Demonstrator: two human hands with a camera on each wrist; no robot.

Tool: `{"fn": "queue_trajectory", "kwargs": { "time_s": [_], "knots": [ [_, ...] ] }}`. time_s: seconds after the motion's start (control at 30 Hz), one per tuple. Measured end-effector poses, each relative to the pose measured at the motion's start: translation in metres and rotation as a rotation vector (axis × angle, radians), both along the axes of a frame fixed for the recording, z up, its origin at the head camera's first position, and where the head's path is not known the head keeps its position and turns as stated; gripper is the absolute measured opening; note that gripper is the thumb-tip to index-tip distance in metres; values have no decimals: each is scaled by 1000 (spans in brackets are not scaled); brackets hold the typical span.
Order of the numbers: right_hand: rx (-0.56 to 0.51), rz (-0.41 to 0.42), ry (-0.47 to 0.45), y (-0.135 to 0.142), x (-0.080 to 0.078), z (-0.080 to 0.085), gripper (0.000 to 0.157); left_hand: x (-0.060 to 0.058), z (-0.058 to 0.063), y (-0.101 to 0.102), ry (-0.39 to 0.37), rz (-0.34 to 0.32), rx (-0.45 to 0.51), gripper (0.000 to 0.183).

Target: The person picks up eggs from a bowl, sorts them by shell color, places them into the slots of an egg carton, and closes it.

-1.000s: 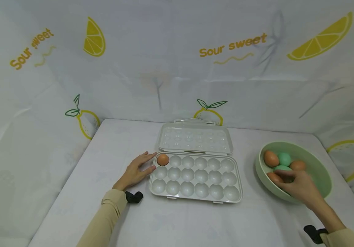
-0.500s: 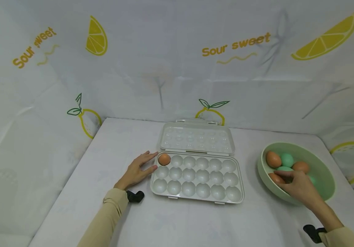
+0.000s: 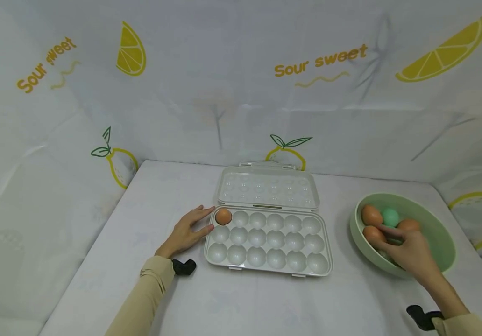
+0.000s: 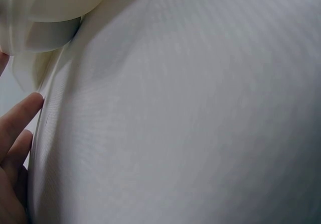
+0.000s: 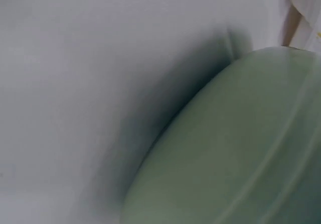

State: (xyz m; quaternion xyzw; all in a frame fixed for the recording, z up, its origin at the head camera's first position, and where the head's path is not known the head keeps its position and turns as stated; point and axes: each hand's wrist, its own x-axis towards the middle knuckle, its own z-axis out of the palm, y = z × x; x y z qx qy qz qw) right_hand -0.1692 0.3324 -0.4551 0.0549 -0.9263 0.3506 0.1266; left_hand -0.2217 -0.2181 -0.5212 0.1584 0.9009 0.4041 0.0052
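Observation:
My right hand point(image 3: 413, 252) reaches over the rim of the light green bowl point(image 3: 440, 228). Its thumb and fingers pinch a brown egg point(image 3: 373, 233) near the bowl's left side. The right wrist view holds the outer wall of the bowl point(image 5: 225, 148), with the hand out of sight. Spread fingers of my left hand point(image 3: 185, 233) touch the left edge of a white egg tray point(image 3: 266, 271). One brown egg point(image 3: 223, 216) sits in the tray's back left hollow. In the left wrist view, fingertips of the left hand point(image 4: 17, 128) show beside the tray's underside point(image 4: 55, 33).
More eggs lie in the bowl, among them a brown egg point(image 3: 372, 215), a green egg point(image 3: 390, 217) and another brown egg point(image 3: 409, 225). The tray's clear lid point(image 3: 268, 186) is folded back behind it. A printed cloth wall point(image 3: 224, 84) rises behind the table.
The right hand has shifted slightly up and back inside the bowl, and the brown egg it pinches has come up with it. My left hand stays at the tray's edge.

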Motion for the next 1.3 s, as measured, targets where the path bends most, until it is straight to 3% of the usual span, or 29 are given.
{"fn": "queue_trajectory", "kwargs": {
  "time_s": [0.23, 0.3, 0.43, 0.6, 0.83, 1.03, 1.3],
  "knots": [
    [-384, -143, 15, -25, 2, 22, 45, -1, 0, 1, -12, 2, -3, 57],
    [-426, -170, 9, -35, 2, 28, 49, -1, 0, 1, -8, 3, -6, 57],
    [-411, -184, -11, -58, 2, 38, 53, -1, 0, 0, -6, 3, -12, 57],
    [-392, -97, 27, -90, -3, 40, 52, -2, -1, 0, -7, 6, -11, 57],
    [-543, 86, 118, -136, -17, 36, 46, -1, -1, 1, -17, 6, 0, 57],
    [-579, 129, 93, -174, -26, 31, 45, -1, -1, 0, -10, 3, 2, 57],
    [-677, 202, -6, -226, -34, 22, 48, -1, 0, -1, 0, -5, 5, 57]
  ]
}}
